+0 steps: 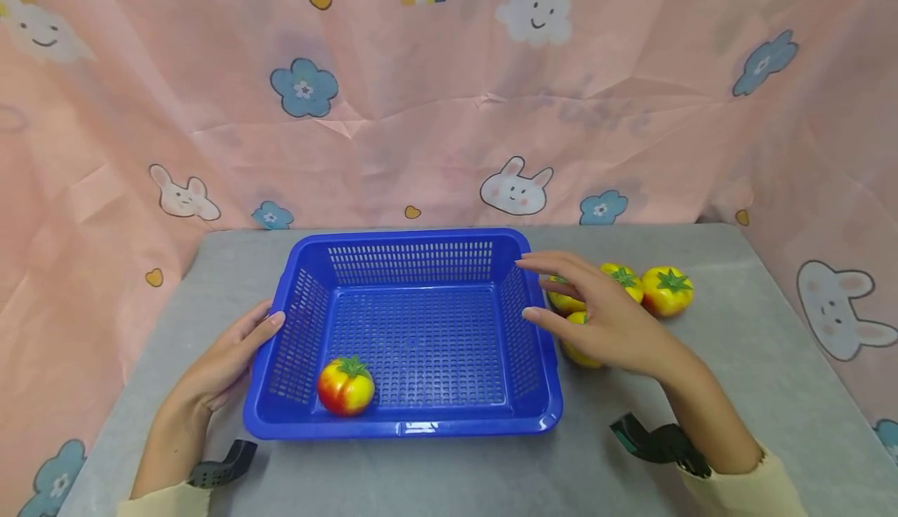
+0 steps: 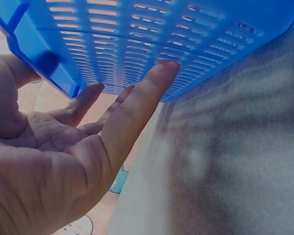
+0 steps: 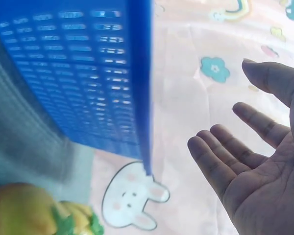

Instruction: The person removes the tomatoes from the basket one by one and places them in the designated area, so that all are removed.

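Note:
A blue plastic basket [image 1: 414, 428] with slotted walls sits on the table. Inside it, at the front left corner, lies one red-and-yellow tomato [image 1: 346, 386] with a green leafy top. My left hand [image 1: 228, 357] holds the basket's left rim, thumb over the edge; in the left wrist view its fingers [image 2: 137, 105] reach along the outer wall below. Beside the right rim, my right hand [image 1: 609, 318] hovers with fingers spread and nothing in them. Several yellow tomatoes [image 1: 666, 291] lie to the right of the basket, partly hidden behind that hand.
The grey table [image 1: 708, 330] runs back to a pink patterned cloth [image 1: 414, 143] hanging behind and at both sides. A black strap piece [image 1: 659, 440] sticks out at the right wrist, and another black piece [image 1: 226, 466] at the left.

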A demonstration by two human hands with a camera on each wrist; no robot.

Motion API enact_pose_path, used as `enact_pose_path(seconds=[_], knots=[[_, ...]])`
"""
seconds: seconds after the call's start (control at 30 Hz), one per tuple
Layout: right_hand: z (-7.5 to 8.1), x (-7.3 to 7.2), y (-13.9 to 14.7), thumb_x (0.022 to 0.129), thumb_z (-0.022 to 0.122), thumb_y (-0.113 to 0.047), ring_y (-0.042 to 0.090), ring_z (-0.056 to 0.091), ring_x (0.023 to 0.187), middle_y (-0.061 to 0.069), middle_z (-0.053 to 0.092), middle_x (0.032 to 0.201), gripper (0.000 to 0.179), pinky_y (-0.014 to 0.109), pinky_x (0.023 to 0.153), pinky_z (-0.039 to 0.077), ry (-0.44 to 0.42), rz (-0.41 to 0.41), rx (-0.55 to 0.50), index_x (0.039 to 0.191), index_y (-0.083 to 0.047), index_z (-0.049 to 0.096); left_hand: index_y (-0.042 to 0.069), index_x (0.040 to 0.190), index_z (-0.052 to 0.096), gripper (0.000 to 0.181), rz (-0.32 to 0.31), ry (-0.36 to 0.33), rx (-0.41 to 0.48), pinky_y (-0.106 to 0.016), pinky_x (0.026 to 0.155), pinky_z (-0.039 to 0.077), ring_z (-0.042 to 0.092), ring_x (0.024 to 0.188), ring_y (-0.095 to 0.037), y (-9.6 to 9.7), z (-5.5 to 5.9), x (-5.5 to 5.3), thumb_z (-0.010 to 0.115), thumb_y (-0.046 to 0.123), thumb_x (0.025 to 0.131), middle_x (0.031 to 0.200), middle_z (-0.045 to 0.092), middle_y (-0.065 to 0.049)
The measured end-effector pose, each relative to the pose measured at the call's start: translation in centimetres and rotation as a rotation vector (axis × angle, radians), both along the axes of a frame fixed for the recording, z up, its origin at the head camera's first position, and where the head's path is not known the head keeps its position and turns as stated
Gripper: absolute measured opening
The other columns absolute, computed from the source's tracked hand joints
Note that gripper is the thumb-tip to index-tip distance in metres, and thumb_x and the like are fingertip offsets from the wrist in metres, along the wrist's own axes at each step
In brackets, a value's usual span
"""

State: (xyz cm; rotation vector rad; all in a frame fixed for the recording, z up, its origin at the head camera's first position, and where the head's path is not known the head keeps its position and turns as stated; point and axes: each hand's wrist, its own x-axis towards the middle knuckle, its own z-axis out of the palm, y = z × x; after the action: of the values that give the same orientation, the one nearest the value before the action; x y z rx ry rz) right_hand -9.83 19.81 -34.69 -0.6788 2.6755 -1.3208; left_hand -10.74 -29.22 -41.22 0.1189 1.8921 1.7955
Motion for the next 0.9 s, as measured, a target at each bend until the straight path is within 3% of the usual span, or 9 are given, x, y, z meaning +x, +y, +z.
enact_pose_path(seconds=[0.17, 0.3, 0.6, 0.9], knots=[[1.1, -1.0, -1.4, 0.101, 0.074, -0.027, 0.039, 0.059, 0.141, 0.009, 0.046, 0.163, 0.056, 0.059, 0.113, 0.051, -0.005, 0.039, 0.046, 0.152, -0.022, 0.053, 0.005, 0.165, 0.014, 0.062, 0.002, 0.005, -0.009, -0.045, 0.091, 0.066, 0.075, 0.111, -0.02, 0.0, 0.1, 0.0, 0.037, 0.034, 0.116, 0.128, 0.069, 0.0], [1.8, -1.6, -2.7, 0.099, 0.076, -0.027, 0.032, 0.058, 0.144, 0.007, 0.048, 0.162, 0.058, 0.052, 0.113, 0.054, 0.009, 0.098, 0.052, 0.152, -0.021, 0.053, 0.006, 0.164, 0.015, 0.06, 0.007, -0.005, -0.003, -0.045, 0.091, 0.066, 0.076, 0.11, -0.02, 0.0, 0.1, 0.0, 0.037, 0.034, 0.116, 0.127, 0.07, 0.0], [2.2, -2.6, -5.5, 0.098, 0.077, -0.028, 0.03, 0.065, 0.136, 0.007, 0.051, 0.159, 0.059, 0.047, 0.108, 0.059, 0.032, 0.201, 0.094, 0.152, -0.018, 0.055, 0.005, 0.165, 0.013, 0.062, 0.001, -0.017, 0.006, -0.045, 0.091, 0.066, 0.076, 0.11, -0.02, 0.1, 0.0, -0.1, 0.037, 0.034, 0.116, 0.127, 0.07, -0.001], [2.8, -3.9, -9.0, 0.101, 0.073, -0.034, 0.024, 0.063, 0.135, 0.003, 0.054, 0.157, 0.054, 0.046, 0.111, 0.058, 0.036, 0.313, 0.174, 0.151, -0.022, 0.056, 0.004, 0.167, 0.008, 0.066, 0.005, -0.023, -0.017, -0.047, 0.092, 0.066, 0.076, 0.112, -0.02, 0.1, 0.1, -0.1, 0.037, 0.036, 0.116, 0.129, 0.068, -0.001]])
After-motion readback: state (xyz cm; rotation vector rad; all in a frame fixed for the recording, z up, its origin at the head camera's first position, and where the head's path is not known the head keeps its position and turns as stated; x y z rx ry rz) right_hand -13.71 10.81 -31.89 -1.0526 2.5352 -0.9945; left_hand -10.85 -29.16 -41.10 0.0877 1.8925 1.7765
